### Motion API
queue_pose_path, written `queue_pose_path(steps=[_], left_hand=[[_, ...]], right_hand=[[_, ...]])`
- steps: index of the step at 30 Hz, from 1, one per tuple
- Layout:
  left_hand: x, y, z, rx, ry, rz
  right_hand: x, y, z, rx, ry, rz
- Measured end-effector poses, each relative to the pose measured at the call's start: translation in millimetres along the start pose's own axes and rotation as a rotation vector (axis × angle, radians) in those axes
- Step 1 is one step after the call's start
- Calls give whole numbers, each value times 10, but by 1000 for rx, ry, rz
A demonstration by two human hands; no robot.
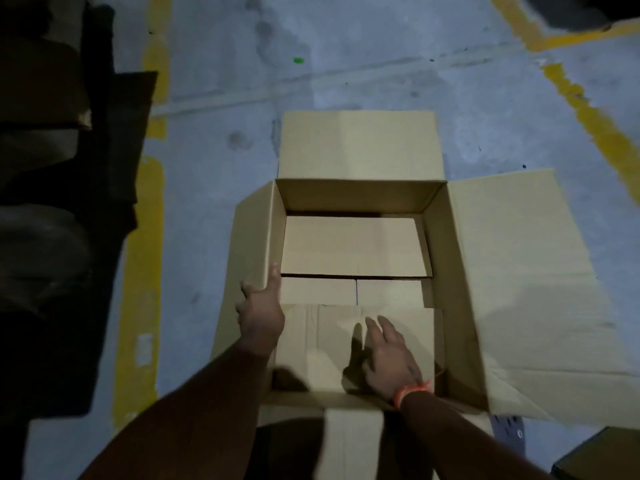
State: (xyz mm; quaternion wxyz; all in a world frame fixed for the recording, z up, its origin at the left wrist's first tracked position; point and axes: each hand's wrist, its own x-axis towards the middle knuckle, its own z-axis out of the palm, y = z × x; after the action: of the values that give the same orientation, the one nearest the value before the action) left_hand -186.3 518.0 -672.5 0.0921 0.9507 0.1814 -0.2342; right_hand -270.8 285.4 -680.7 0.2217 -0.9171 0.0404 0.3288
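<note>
At carton (356, 195): left grip (261, 306) clasps side wall (256, 237); right grip (391, 358), blurred, lies released on near flap (322, 341).

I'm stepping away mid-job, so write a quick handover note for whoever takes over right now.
Hands: the left hand grips the left wall of the big box; the right hand lies flat, fingers straight, on a cardboard piece at the near end inside.
Things: the big box stands on the floor, its flaps spread open; smaller cartons lie in its far part.
Done: cartons are in the far part.
Left: probably settle the cardboard piece, then close the flaps.
</note>
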Motion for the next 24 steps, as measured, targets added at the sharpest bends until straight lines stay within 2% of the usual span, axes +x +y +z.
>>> queue_pose_path(steps=[3,8,12,17,20,24], left_hand=[[-119,89,-125,0,54,31],[-131,69,-511,-123,95,83],[-290,160,-1020,-194,90,195],[-723,299,-1528,-259,158,232],[-1070,268,-1869,-255,209,257],[-1469,142,-2223,-288,318,250]], right_hand=[[-67,-180,7,75,17,17],[-156,-409,-95,73,7,-89],[-224,-599,-347,58,43,-157],[-450,-932,-808,61,99,-241],[-630,-1187,-1037,19,89,-296],[-878,-1555,-1168,-105,-2,-308]])
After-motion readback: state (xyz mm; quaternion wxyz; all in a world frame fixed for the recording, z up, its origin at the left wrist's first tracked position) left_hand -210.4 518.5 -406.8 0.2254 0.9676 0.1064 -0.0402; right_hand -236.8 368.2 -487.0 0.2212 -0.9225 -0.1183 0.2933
